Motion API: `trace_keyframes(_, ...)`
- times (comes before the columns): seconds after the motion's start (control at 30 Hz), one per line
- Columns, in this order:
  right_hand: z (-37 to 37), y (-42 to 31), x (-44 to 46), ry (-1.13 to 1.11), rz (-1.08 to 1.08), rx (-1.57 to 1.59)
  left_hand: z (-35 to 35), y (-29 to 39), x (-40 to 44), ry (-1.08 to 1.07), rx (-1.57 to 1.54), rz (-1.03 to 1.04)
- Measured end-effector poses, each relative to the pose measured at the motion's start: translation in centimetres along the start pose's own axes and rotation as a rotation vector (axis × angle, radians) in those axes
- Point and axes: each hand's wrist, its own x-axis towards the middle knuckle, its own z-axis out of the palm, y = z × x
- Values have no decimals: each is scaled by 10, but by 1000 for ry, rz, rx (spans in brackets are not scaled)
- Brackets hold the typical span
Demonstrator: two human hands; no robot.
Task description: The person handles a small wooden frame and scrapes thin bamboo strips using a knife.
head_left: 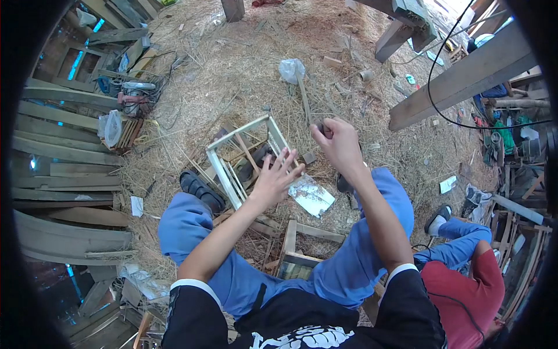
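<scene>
A small wooden frame (224, 174) of pale slats stands tilted on the ground between my feet. My left hand (274, 177) is at its right side, fingers spread and open; whether they touch the wood I cannot tell. To the right and higher, my right hand (339, 141) is closed in a fist. Something small and dark shows at its fingers, too unclear to name. Below the hands lies a whitish, dirt-speckled sheet (312, 196). Closer to me is another wooden frame (317, 232), partly hidden by my legs.
Straw and shavings cover the ground (192, 93). A plastic bag (292, 70) lies ahead. Power tools (136, 96) sit at the left beside stacked boards (70, 151). A thick beam (459, 75) and black cable (433, 93) are at the right. A person in red (462, 291) is at lower right.
</scene>
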Motion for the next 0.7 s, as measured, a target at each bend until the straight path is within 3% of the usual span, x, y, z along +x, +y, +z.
trace_keyframes(0.23, 9, -5, 10, -7, -35, 30, -11, -14, 8, 86, -154, -194)
trace_keyframes(0.33, 12, 7, 13, 51, -60, 17, -2, -8, 6, 150, -220, -145)
trace_keyframes(0.43, -2, 27, 15, 192, -74, 59, -4, -1, 3, 60, -163, -88)
trace_keyframes(0.53, -24, 39, 8, 158, 120, 99, -11, -3, 4, 97, -185, -65)
trace_keyframes(0.7, -39, 68, -21, 0, 39, 302, -22, 1, 5, 144, -339, -39)
